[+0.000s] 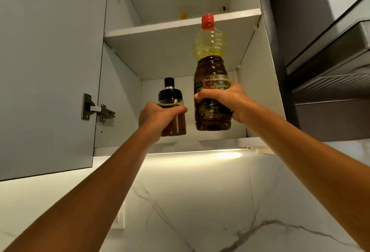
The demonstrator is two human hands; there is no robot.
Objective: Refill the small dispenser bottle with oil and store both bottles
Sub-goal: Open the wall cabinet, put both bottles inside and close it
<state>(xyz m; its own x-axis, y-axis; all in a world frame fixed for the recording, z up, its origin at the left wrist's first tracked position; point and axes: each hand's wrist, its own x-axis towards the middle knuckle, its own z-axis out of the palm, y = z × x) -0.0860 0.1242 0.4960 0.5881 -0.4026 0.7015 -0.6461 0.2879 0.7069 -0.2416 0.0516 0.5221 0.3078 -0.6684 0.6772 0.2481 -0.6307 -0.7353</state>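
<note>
Two bottles are up at the open cabinet [128, 83], one in each hand. My left hand [156, 117] grasps the dispenser [170, 94] just under its black cap, fingers [181, 109] curled across the front of the glass; dark oil shows below them. My right hand [224, 100] grips the oil bottle [211, 65] round its labelled middle, fingers [200, 94] wrapped over the label, the base hanging out beneath my palm. Both bottles stand upright in the lower compartment's opening, just beside each other but not touching: the dispenser left of centre, the oil bottle nearer the right wall. Their bases sit close above the front edge of the cabinet floor; whether either touches it, I cannot tell. The red cap [207, 21] comes level with the front edge of the upper shelf [152, 30]. The door [50, 71] hangs open at the left.
</note>
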